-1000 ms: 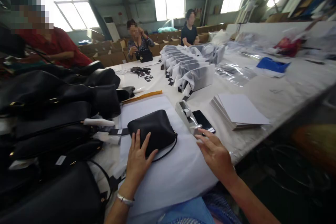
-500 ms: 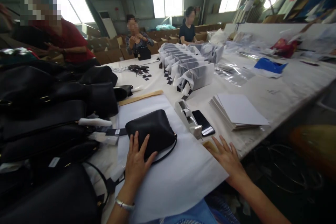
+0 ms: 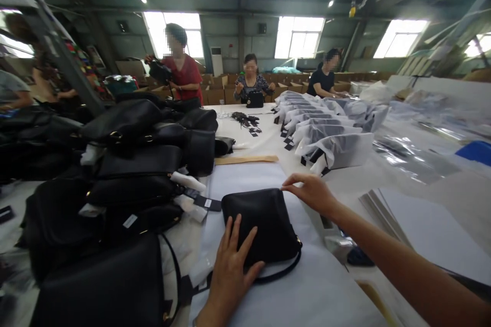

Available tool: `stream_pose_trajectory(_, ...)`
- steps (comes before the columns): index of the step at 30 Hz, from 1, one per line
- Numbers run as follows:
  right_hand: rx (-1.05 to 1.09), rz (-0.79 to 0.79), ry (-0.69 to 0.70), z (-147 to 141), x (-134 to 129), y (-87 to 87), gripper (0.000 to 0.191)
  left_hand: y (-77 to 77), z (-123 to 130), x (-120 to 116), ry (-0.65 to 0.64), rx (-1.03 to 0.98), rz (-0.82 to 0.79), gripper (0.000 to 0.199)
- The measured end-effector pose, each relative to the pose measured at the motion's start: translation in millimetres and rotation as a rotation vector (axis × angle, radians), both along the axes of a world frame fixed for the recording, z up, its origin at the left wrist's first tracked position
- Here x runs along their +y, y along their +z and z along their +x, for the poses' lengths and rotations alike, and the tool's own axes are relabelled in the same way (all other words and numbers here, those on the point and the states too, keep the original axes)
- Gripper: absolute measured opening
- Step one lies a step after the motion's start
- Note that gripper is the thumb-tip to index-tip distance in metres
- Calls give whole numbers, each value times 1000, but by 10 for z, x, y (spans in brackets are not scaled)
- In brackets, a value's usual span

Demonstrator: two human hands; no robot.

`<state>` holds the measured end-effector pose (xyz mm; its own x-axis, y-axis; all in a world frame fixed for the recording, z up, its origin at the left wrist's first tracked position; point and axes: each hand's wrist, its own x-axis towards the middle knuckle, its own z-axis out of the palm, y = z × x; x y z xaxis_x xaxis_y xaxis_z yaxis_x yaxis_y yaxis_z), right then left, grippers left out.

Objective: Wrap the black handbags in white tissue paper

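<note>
A small black handbag (image 3: 266, 222) lies flat on white sheets (image 3: 314, 286). My left hand (image 3: 235, 271) rests on its lower left part, fingers spread. At the bag's upper right corner, my right hand (image 3: 310, 191) is closed in a pinch. Whether it grips the corner itself or something tiny there, I cannot tell. A thin strap (image 3: 282, 271) curves from a gold-coloured fitting along the bag's lower edge. To the left, a black tag (image 3: 207, 203) with a white label sticks out beside the bag.
Black bags (image 3: 115, 179) are heaped on the left. Wrapped bags (image 3: 337, 148) stand in a row ahead on the right. Under my right forearm, a tape dispenser (image 3: 337, 240) is partly hidden. White boards (image 3: 433, 230) are stacked at the right. Several co-workers stand or sit beyond.
My right hand has moved from the sheets' right edge to the bag's upper right corner and closed in a pinch. My left hand stays on the bag. The view has tilted up and turned left.
</note>
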<state>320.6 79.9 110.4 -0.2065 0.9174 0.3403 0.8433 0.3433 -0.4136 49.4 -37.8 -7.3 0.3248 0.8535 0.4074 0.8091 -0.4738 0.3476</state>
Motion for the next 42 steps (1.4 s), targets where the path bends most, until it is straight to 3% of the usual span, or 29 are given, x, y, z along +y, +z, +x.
stream_pose_trajectory(4, -153, -131, 112, -350, 956, -394, 25, -40, -24, 7, 6, 15, 31, 85)
stream_pose_trajectory(7, -205, -158, 133, -515, 1394, -692, 29, -110, -65, 60, -15, 50, 95, 89)
stream_pose_trajectory(10, -241, -153, 118, -580, 1626, -921, 37, -245, -106, 148, -63, 92, 204, 86)
stream_pose_trajectory(15, -256, -99, 158, -586, 1757, -1071, 19, -515, -71, 238, -21, 64, 296, 88)
stream_pose_trajectory(21, -208, 34, 101, -594, 1697, -978, 15, -609, -4, 239, 14, 31, 318, 88)
stream_pose_trajectory(28, -172, 149, 97, -614, 1537, -720, 11, -483, -100, 258, -57, 83, 353, 91)
stream_pose_trajectory(32, -164, 214, 136, -614, 1271, -443, 13, -276, -112, 149, -54, 115, 242, 87)
stream_pose_trajectory(36, -198, 336, 253, -545, 794, -179, 16, 60, -173, 125, -13, 30, 52, 70)
stream_pose_trajectory(39, -243, 428, 343, -475, 403, -122, 15, 329, -307, 364, 94, -185, 0, 60)
stream_pose_trajectory(42, -258, 505, 412, -421, 99, -193, 16, 535, -457, 808, 170, -310, 64, 70)
